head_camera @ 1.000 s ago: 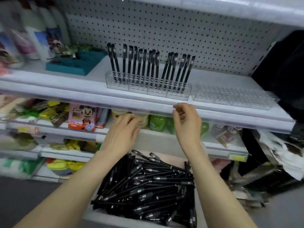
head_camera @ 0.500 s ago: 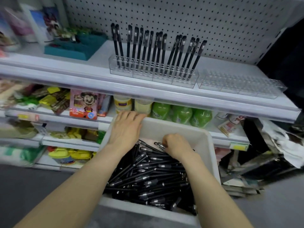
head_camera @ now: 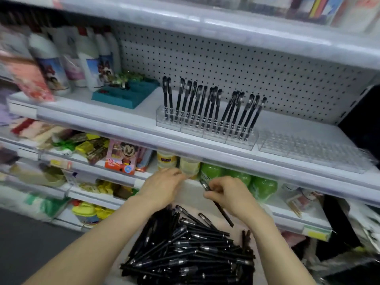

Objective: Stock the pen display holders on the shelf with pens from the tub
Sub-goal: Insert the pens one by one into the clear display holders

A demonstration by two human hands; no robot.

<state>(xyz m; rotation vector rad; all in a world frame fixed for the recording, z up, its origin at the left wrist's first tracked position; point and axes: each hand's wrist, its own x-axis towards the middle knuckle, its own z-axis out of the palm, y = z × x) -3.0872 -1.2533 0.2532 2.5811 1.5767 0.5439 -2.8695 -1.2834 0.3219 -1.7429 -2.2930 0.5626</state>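
Right hand (head_camera: 230, 194) is closed around one black pen (head_camera: 218, 204), pinched in the fingers so that it slants from its clip end, up near the edge of the lower shelf, down to a tip hanging just above the pile. Left hand (head_camera: 164, 187) lies palm down with its fingers curled over the far rim of the tub (head_camera: 193, 197), holding nothing else. Behind both hands, the white shelf (head_camera: 123, 118) runs across the view in front of a pegboard back panel (head_camera: 226, 64). Below them the tub is heaped with loose black pens (head_camera: 189, 249) lying crosswise. On the shelf, the left clear holder (head_camera: 205, 130) carries a row of pens standing upright or leaning right, with a gap partway along. Just beside it to the right sits a second clear holder (head_camera: 308, 149), its holes unfilled. A teal tray (head_camera: 125, 95) lies farther left on the same shelf.
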